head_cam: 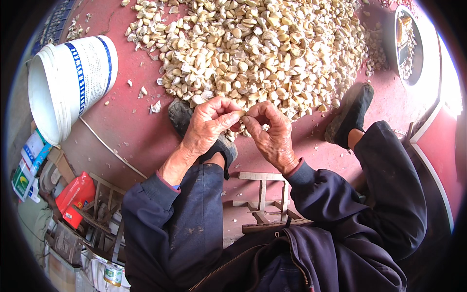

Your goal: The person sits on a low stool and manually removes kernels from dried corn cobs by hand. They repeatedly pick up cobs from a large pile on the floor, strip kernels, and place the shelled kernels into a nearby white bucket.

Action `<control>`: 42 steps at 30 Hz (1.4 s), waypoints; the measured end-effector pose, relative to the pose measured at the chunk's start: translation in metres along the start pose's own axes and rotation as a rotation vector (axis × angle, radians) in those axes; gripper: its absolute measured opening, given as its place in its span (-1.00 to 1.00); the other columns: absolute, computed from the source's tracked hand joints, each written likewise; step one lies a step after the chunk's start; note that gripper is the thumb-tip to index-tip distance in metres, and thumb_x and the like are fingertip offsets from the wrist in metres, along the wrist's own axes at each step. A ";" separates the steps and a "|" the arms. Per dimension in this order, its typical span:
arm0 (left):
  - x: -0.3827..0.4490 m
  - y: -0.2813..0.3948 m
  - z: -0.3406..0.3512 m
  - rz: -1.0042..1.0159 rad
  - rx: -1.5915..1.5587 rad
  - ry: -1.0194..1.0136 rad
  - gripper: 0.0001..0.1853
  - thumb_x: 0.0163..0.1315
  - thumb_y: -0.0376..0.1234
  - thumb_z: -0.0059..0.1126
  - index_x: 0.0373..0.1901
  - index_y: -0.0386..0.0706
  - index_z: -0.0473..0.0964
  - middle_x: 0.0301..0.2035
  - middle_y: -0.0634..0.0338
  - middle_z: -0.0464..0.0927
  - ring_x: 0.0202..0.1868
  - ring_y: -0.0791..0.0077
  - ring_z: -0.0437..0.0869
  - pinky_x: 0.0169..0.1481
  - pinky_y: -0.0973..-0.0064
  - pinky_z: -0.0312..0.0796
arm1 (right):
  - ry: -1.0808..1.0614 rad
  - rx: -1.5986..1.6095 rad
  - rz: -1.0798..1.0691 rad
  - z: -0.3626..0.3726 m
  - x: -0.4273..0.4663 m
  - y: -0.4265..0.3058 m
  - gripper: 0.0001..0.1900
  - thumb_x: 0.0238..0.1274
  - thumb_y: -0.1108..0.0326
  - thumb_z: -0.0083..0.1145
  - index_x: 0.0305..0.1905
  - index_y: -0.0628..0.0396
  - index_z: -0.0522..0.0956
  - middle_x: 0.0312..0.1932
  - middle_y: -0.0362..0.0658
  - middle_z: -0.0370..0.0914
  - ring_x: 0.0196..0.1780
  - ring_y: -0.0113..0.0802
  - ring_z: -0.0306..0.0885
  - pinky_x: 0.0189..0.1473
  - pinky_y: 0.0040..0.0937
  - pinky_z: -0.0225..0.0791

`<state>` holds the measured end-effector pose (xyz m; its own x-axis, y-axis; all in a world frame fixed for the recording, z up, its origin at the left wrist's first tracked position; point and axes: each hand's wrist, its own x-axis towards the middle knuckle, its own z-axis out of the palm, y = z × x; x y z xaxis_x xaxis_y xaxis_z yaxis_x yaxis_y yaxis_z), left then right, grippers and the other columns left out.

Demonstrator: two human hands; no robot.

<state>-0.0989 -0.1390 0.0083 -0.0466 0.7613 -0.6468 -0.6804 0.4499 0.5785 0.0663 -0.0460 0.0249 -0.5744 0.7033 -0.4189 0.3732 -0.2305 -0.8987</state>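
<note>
My left hand (pixel 206 126) pinches a small garlic clove (pixel 242 114) between thumb and forefinger. Against its other side, the thumb and forefinger of my right hand (pixel 271 133) meet it, so both hands hold it; the fingers hide most of the clove. Below and beyond them spreads a large pile of loose garlic cloves (pixel 262 54), pale, many in their papery skin. A few more cloves show under my hands, between my feet. Whether the clove in my fingers is peeled is too small to tell.
On the reddish floor (pixel 146 80), a white plastic bucket (pixel 87 73) lies on its side at the left. A round basin (pixel 392 47) with a corn cob stands far right. Wooden stool parts (pixel 262 193) show between my legs; a red bag (pixel 76 199) lies among clutter lower left.
</note>
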 end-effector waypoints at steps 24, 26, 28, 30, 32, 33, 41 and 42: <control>-0.002 -0.004 0.005 -0.039 0.005 0.067 -0.84 0.48 -0.36 0.23 -0.06 -0.27 0.60 -0.28 0.25 0.67 -0.30 0.61 0.69 -0.12 0.56 0.60 | -0.145 -0.149 -0.075 -0.005 0.000 0.001 -0.88 0.42 0.51 0.15 -0.19 0.20 0.39 -0.41 -0.03 0.48 -0.38 -0.11 0.49 -0.29 -0.23 0.41; -0.003 -0.005 0.005 -0.067 -0.102 0.068 -0.84 0.49 -0.35 0.21 -0.05 -0.26 0.59 -0.28 0.23 0.67 -0.30 0.57 0.70 -0.11 0.53 0.63 | -0.173 -0.106 -0.016 -0.009 -0.001 0.001 -0.87 0.42 0.48 0.15 -0.20 0.21 0.40 -0.42 -0.02 0.50 -0.40 -0.15 0.51 -0.31 -0.23 0.41; -0.002 -0.007 0.002 -0.087 -0.184 0.038 -0.82 0.48 -0.34 0.20 -0.02 -0.23 0.57 -0.21 0.23 0.68 -0.24 0.55 0.69 -0.09 0.49 0.61 | -0.157 -0.122 0.118 -0.010 0.000 0.001 -0.87 0.46 0.44 0.10 -0.22 0.20 0.40 -0.43 -0.15 0.42 -0.39 -0.39 0.37 -0.32 -0.38 0.34; -0.002 -0.008 0.000 -0.087 -0.239 0.017 -0.81 0.47 -0.33 0.20 0.00 -0.22 0.56 -0.18 0.22 0.68 -0.21 0.53 0.68 -0.08 0.46 0.60 | -0.127 -0.119 0.184 -0.010 0.001 0.001 -0.89 0.44 0.44 0.08 -0.22 0.19 0.39 -0.42 -0.25 0.39 -0.35 -0.55 0.31 -0.29 -0.47 0.32; -0.001 -0.009 -0.001 -0.082 -0.254 0.009 -0.81 0.47 -0.34 0.20 0.01 -0.22 0.55 -0.18 0.21 0.68 -0.22 0.52 0.68 -0.07 0.44 0.61 | -0.103 -0.021 0.141 -0.010 0.001 0.000 -0.88 0.41 0.44 0.11 -0.21 0.18 0.39 -0.39 -0.27 0.39 -0.33 -0.57 0.32 -0.27 -0.49 0.32; -0.001 -0.009 -0.001 -0.081 -0.257 0.008 -0.81 0.47 -0.34 0.20 0.01 -0.22 0.55 -0.18 0.21 0.68 -0.22 0.52 0.68 -0.07 0.44 0.61 | -0.089 0.023 0.127 -0.010 0.000 0.000 -0.88 0.40 0.43 0.12 -0.20 0.17 0.39 -0.38 -0.28 0.40 -0.32 -0.57 0.33 -0.27 -0.50 0.33; -0.001 -0.010 0.004 -0.088 -0.152 0.085 -0.81 0.48 -0.31 0.23 -0.03 -0.24 0.59 -0.25 0.22 0.69 -0.30 0.58 0.70 -0.13 0.56 0.60 | -0.056 -0.078 -0.088 0.000 0.003 0.002 -0.79 0.25 0.56 0.32 -0.20 0.17 0.44 -0.43 -0.18 0.52 -0.43 -0.43 0.53 -0.37 -0.42 0.45; -0.001 -0.010 0.004 -0.085 -0.137 0.080 -0.81 0.48 -0.31 0.23 -0.04 -0.24 0.59 -0.26 0.22 0.69 -0.31 0.58 0.70 -0.13 0.57 0.60 | -0.051 -0.088 -0.105 0.000 0.003 0.002 -0.80 0.26 0.56 0.32 -0.20 0.17 0.44 -0.43 -0.18 0.52 -0.44 -0.43 0.53 -0.38 -0.42 0.44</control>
<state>-0.0895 -0.1427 0.0051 -0.0388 0.6810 -0.7313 -0.7776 0.4391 0.4501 0.0653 -0.0441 0.0217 -0.6491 0.6849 -0.3310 0.3703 -0.0956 -0.9240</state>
